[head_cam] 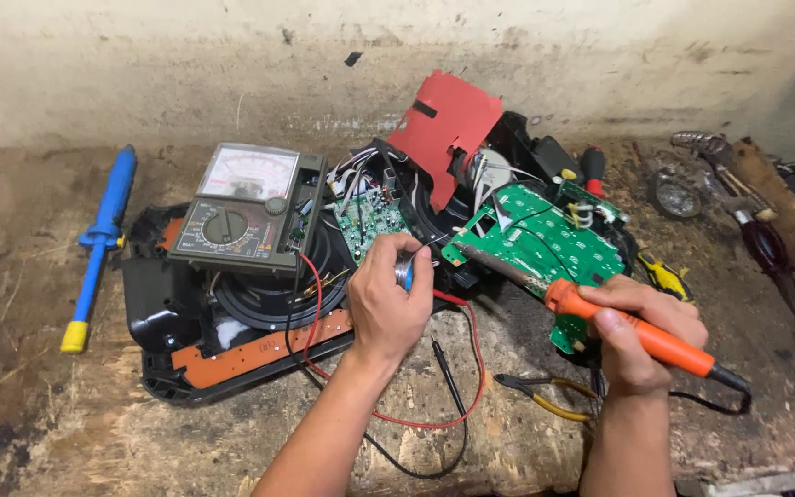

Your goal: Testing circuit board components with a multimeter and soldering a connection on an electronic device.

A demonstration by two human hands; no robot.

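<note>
My right hand [641,336] grips an orange-handled soldering iron [600,317]; its tip touches the near-left corner of a large green circuit board [545,244]. My left hand [388,299] holds a small spool of solder wire [404,270] just left of the iron's tip. A smaller green board [368,224] with several wires sits behind my left hand, inside an opened black device with a speaker [259,294].
An analog multimeter [248,210] rests on the black casing, its red and black leads [453,387] trailing toward me. A blue desoldering pump [98,241] lies at left. Yellow-handled pliers [545,396] lie near my right wrist. A red panel [448,124] stands behind; tools clutter the right edge.
</note>
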